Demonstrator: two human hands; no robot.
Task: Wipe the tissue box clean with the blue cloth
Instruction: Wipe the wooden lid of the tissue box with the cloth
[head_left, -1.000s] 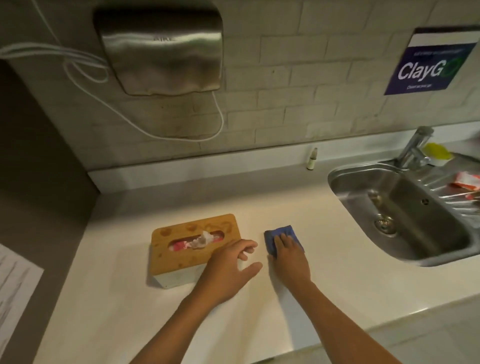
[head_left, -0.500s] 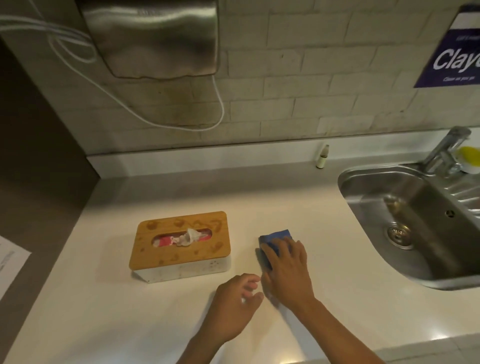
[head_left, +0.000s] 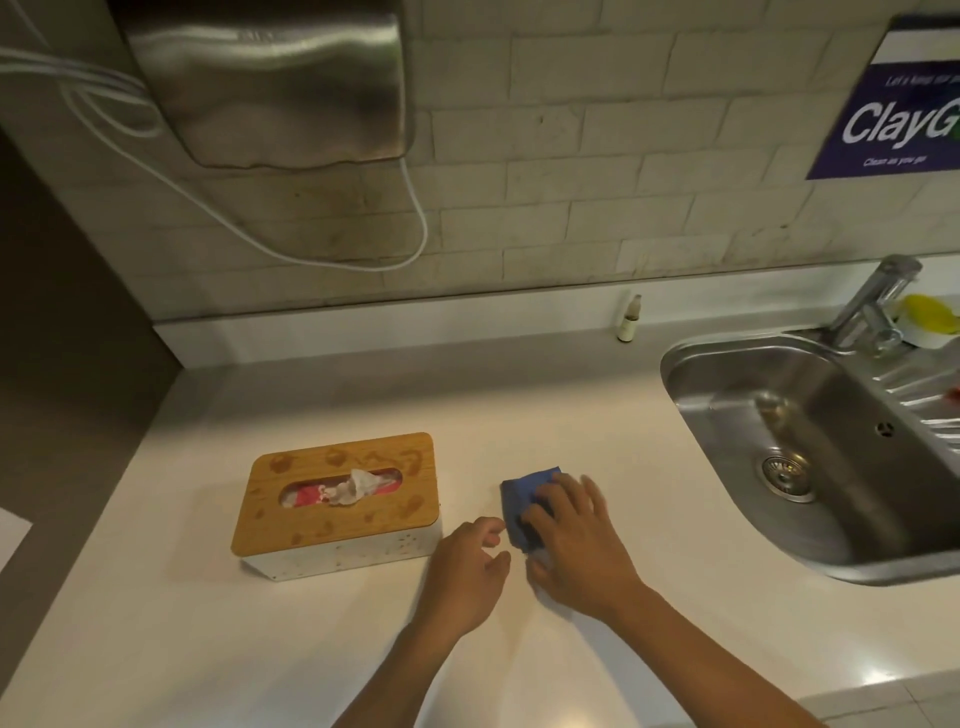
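Tissue box (head_left: 337, 506) lying long axis left-right on tabletop (head_left: 156, 649); right hand (head_left: 576, 545) fingers curling onto blue cloth (head_left: 524, 499); left hand (head_left: 467, 571) resting loosely curled, empty.

Wood-lidded tissue box (head_left: 337, 506) left of blue cloth (head_left: 522, 493).
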